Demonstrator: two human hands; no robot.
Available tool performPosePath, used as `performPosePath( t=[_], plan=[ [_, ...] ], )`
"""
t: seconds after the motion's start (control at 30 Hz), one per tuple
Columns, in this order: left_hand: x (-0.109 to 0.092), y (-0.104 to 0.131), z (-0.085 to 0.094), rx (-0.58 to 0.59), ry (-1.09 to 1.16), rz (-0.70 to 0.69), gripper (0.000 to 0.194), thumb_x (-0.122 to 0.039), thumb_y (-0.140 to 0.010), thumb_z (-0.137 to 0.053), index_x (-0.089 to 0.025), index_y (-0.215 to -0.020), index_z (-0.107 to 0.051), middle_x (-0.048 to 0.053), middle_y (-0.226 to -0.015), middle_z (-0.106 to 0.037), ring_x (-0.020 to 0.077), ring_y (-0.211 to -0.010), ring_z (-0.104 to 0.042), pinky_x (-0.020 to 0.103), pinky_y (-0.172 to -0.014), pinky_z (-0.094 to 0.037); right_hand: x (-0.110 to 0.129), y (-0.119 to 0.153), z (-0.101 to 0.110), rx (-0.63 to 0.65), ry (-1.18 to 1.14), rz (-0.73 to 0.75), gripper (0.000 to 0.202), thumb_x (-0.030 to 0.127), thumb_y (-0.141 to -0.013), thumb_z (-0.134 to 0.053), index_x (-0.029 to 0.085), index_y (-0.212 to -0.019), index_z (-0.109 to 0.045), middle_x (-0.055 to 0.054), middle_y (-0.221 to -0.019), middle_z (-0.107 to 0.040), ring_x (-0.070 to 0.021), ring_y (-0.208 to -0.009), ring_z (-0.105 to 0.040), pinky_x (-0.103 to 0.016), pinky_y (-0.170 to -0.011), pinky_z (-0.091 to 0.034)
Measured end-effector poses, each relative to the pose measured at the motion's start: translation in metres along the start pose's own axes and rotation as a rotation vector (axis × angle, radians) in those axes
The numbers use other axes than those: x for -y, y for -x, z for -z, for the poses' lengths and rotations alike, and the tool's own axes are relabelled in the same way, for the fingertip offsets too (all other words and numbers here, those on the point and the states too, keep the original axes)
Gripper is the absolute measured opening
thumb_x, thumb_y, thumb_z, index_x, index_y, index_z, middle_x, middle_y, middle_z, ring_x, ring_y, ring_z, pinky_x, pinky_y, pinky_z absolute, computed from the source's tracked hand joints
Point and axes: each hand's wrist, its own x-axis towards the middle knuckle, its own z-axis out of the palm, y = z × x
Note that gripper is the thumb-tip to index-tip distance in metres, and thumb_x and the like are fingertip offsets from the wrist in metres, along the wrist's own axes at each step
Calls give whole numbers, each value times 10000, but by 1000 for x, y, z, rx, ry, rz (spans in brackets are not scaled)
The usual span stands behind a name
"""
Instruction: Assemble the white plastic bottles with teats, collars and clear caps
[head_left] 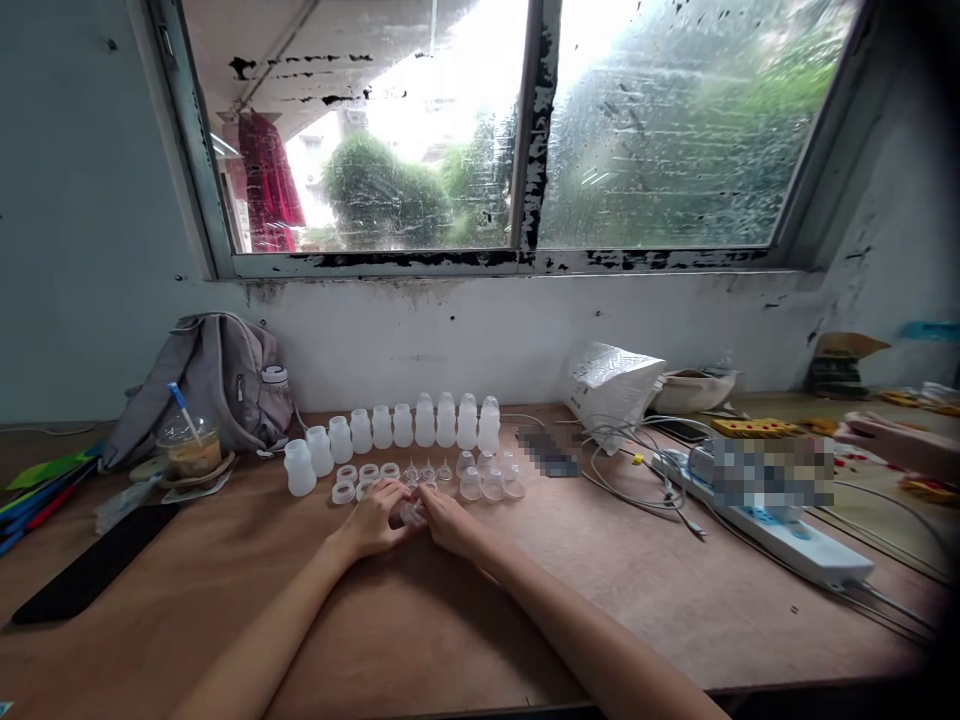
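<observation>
My left hand [376, 522] and my right hand [448, 520] meet over the table, fingers closed around a small translucent bottle nipple [411, 513]; the fingers partly cover it, so I cannot tell if a ring is on it. Just beyond lie white bottle rings [343, 492] on the left, clear nipples [445, 470] in the middle and clear dome caps [492, 487] on the right. Behind them curves a row of frosted baby bottles; the left ones, like the nearest bottle [300, 470], have open tops, while those at the right end, like this capped bottle [489, 425], wear domed caps.
Left are a grey backpack [217, 380], a drink cup [191, 450] and a black flat strip [97, 565]. Right are a silvery bag [611, 385], tangled cables [600, 460] and a white power strip [795, 545]. Another person's hand [900, 445] shows at far right.
</observation>
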Motion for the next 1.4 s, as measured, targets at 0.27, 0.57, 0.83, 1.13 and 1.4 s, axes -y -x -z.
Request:
performPosePath(
  t=[0.27,0.57,0.83,1.13,1.4],
  plan=[
    [14,5,9,-26,-112,31,266,-377,-711,-564,-236,-936,-573,47,-1055,-557,229,-1027,-460,401,-921,-326,-4,-2,17,-92,286,-147,235,93,-784,-433,168,-1005,-461,-82,-966,-550,-201,-907,-477,-306,-771,-344],
    [38,10,-3,-35,-224,112,290,-432,-707,-555,-228,-912,-569,71,-1137,-507,261,-1095,-413,452,-935,-276,-33,-1,24,-110,440,-355,263,123,-768,-443,179,-1020,-494,-81,-955,-593,-216,-956,-453,-331,-857,-257],
    [44,10,-5,-59,-307,201,364,-422,-739,-517,-208,-1033,-506,84,-1118,-513,247,-1067,-428,436,-930,-268,-36,-4,18,-114,555,-355,167,170,-751,-477,183,-911,-525,-102,-908,-609,-248,-1001,-424,-439,-955,-123],
    [48,11,-11,-76,-304,275,371,-409,-750,-507,-209,-1063,-491,84,-1112,-523,256,-1038,-439,428,-891,-289,-39,-3,14,-110,567,-378,312,206,-755,-483,147,-1061,-484,-128,-897,-618,-260,-994,-446,-444,-967,-102],
    [46,10,-11,-23,-322,337,387,-413,-767,-478,-194,-1086,-477,74,-1129,-507,239,-1060,-415,395,-909,-261,-40,-5,12,-102,568,-401,320,234,-776,-468,153,-1085,-479,-97,-873,-628,-244,-994,-452,-439,-978,-80]
  ],
)
